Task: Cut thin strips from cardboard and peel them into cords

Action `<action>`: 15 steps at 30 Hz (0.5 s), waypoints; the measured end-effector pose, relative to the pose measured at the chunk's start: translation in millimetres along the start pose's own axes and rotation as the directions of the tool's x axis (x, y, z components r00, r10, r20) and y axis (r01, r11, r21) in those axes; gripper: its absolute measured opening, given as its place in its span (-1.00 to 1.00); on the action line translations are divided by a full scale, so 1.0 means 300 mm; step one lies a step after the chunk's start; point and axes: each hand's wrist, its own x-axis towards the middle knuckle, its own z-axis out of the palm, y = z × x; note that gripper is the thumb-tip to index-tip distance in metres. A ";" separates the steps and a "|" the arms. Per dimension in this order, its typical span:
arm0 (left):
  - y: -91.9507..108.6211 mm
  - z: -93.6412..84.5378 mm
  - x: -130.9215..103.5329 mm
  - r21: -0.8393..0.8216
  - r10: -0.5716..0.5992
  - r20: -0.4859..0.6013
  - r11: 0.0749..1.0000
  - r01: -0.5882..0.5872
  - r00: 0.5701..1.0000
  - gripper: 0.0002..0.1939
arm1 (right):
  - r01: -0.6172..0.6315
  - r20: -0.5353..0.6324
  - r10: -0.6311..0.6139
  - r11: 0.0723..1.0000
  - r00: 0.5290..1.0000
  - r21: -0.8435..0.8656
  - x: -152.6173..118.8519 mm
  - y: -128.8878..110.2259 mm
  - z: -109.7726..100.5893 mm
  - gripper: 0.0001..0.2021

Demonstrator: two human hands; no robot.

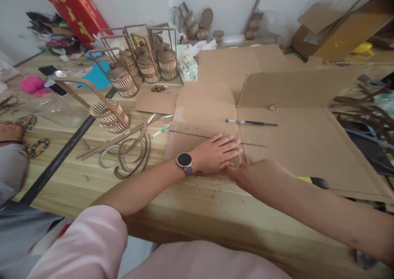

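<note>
My left hand (217,153) lies flat with fingers spread on a sheet of brown cardboard (283,135). A watch (184,160) is on that wrist. Close beside its thumb, my right hand (250,174) is closed at the cardboard's near edge; its fingers curl out of sight there. A long, thin dark line (255,144) crosses the sheet and passes under my left fingers. Beyond the hands, a black pen (252,123) rests on the cardboard. A yellow and black object (312,181) shows partly behind my right forearm.
Left of the cardboard are coiled brown strips (132,151) and a handled slatted basket (111,116). Several lidded baskets (168,63) stand behind. At the far left is another person's hand (10,132). More coiled strips (363,116) and a cardboard box (344,32) are on the right.
</note>
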 end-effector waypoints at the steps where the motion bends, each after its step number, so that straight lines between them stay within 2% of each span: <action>1: 0.001 -0.004 0.000 0.002 -0.001 0.008 1.000 0.001 1.000 -0.42 | 0.005 0.031 -0.004 1.000 0.999 -0.014 0.002 -0.004 -0.010 -0.35; 6: -0.002 -0.017 -0.004 -0.006 0.005 0.042 1.000 -0.004 0.999 -0.42 | 0.020 0.091 -0.017 0.999 0.996 -0.036 0.012 0.001 -0.017 -0.39; 10: -0.011 -0.013 -0.006 -0.025 0.038 0.061 0.999 -0.037 0.997 -0.41 | 0.027 0.108 -0.023 0.999 0.994 -0.034 -0.005 0.018 0.000 -0.34; 15: -0.018 -0.004 -0.007 -0.033 0.055 0.064 0.998 -0.053 0.996 -0.41 | 0.005 0.113 -0.003 1.000 0.994 -0.016 -0.044 0.054 0.031 -0.53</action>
